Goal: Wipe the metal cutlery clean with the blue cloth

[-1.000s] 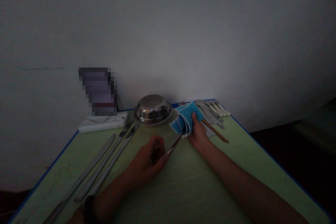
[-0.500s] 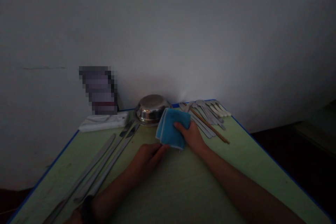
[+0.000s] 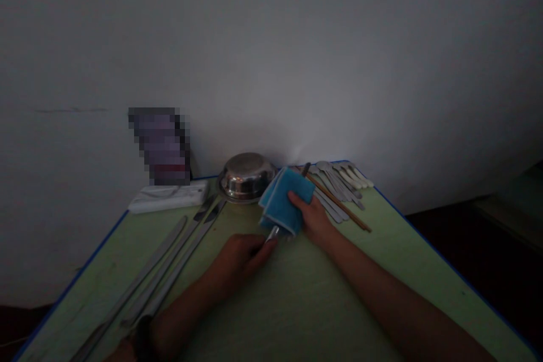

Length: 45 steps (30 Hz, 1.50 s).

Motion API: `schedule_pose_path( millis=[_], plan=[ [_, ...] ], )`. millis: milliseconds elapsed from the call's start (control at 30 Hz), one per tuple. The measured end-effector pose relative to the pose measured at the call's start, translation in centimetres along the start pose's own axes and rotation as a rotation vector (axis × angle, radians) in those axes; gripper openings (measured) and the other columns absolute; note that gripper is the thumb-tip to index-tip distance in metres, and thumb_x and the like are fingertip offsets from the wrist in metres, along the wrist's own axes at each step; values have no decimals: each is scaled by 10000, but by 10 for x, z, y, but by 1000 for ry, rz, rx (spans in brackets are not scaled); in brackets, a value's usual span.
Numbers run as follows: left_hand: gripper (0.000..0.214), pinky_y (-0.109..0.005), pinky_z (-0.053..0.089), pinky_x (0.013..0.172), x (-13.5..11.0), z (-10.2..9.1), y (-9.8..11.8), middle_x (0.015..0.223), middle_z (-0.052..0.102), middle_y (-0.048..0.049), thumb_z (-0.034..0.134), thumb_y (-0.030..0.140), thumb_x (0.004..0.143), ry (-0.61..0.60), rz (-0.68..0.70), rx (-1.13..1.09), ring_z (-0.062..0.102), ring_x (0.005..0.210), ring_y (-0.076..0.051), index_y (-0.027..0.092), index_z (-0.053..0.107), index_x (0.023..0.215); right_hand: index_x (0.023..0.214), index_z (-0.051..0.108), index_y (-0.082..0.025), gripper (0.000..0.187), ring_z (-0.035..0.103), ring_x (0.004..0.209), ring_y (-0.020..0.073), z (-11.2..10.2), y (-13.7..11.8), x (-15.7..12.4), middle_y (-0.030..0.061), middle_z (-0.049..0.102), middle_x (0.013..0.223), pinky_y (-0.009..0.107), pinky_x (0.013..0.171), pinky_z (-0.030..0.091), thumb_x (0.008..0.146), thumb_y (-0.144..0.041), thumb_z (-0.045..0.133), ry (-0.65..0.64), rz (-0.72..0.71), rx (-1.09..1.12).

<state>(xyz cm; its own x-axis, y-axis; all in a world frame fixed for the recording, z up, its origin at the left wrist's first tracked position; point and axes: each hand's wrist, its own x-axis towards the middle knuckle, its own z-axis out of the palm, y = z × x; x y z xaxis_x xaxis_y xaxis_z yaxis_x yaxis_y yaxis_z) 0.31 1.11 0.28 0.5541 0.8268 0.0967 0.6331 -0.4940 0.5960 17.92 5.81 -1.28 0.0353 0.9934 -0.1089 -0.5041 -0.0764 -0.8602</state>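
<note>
My left hand (image 3: 240, 257) is closed on the handle end of a metal utensil (image 3: 272, 233) near the middle of the green table. My right hand (image 3: 313, 216) grips a folded blue cloth (image 3: 285, 201) that wraps the utensil's other end, so most of the blade or shaft is hidden. A dark tip (image 3: 306, 169) pokes out beyond the cloth. Both hands hover just above the tabletop, in front of a steel bowl.
An upturned steel bowl (image 3: 246, 176) stands at the back by the wall. Several spoons and a wooden chopstick (image 3: 339, 184) lie at the back right. Long metal knives (image 3: 169, 263) lie on the left. A white flat box (image 3: 167, 197) sits at the back left. The table (image 3: 305, 305) has a blue edge.
The cloth slid toward my left hand, covering the utensil, then moved back out to the right, so a short bit of metal shows again beside my left fingers.
</note>
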Motion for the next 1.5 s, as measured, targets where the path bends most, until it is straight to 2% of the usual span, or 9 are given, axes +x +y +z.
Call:
schedule_pose_path(
  millis=[167, 467, 567, 733, 867, 1067, 1233, 1367, 1500],
  plan=[
    [374, -215, 263, 494, -5, 4, 0, 503, 350, 66, 438, 300, 864, -92, 156, 38, 381, 463, -76, 167, 450, 515, 946, 624, -188, 188, 682, 772, 168, -1, -6, 11, 8, 731, 846, 345, 783, 546, 803, -295, 566, 277, 90, 326],
    [204, -226, 333, 570, -11, -8, 9, 610, 498, 41, 520, 301, 826, -216, 228, 55, 460, 551, -107, 172, 523, 669, 897, 612, -196, 201, 682, 767, 179, -8, -1, 16, 14, 725, 812, 344, 738, 561, 771, -352, 601, 299, 64, 289],
    [246, -213, 332, 551, -9, -8, 8, 599, 485, 41, 492, 308, 854, -211, 176, -32, 463, 549, -105, 168, 528, 655, 922, 610, -206, 252, 675, 789, 177, -7, 2, 13, 11, 722, 856, 346, 770, 546, 737, -375, 637, 254, 0, 204],
    [309, -189, 359, 533, -6, -2, 3, 604, 512, 41, 382, 295, 925, -184, 106, -120, 496, 538, -94, 165, 530, 685, 938, 628, -206, 327, 657, 852, 177, 0, 1, -2, 18, 711, 921, 345, 838, 505, 685, -408, 675, 87, -203, -176],
    [310, -186, 361, 509, -6, 0, 1, 587, 504, 49, 368, 309, 932, -157, 65, -159, 492, 523, -94, 172, 510, 693, 954, 624, -211, 419, 663, 832, 186, 3, -2, -8, 20, 711, 932, 341, 795, 522, 577, -326, 766, -1, -178, -293],
    [312, -191, 349, 480, -4, -2, 3, 557, 499, 52, 374, 330, 928, -113, 8, -186, 474, 487, -95, 173, 493, 686, 914, 632, -189, 300, 679, 795, 185, -1, -3, -3, 16, 725, 878, 352, 800, 534, 640, -267, 728, -80, 22, 17],
    [330, -194, 338, 478, -4, -6, 4, 547, 466, 53, 338, 330, 930, -86, 3, -196, 467, 491, -97, 173, 473, 673, 962, 625, -169, 188, 687, 782, 182, -3, -9, 6, 27, 734, 814, 372, 843, 521, 787, -226, 583, 32, 180, 287],
    [276, -192, 288, 459, -8, -7, 1, 542, 382, 67, 407, 303, 861, -143, 82, -197, 404, 481, -87, 180, 443, 617, 956, 637, -174, 318, 686, 817, 194, -7, -14, 12, 29, 735, 767, 391, 867, 512, 884, -388, 413, 156, 209, 448],
    [241, -200, 260, 462, -12, -8, -1, 507, 314, 78, 467, 256, 762, -178, 143, -192, 350, 460, -79, 191, 369, 551, 921, 646, -183, 426, 682, 826, 193, -9, -15, 14, 22, 735, 767, 385, 855, 518, 883, -492, 354, 190, 195, 504]
  ],
)
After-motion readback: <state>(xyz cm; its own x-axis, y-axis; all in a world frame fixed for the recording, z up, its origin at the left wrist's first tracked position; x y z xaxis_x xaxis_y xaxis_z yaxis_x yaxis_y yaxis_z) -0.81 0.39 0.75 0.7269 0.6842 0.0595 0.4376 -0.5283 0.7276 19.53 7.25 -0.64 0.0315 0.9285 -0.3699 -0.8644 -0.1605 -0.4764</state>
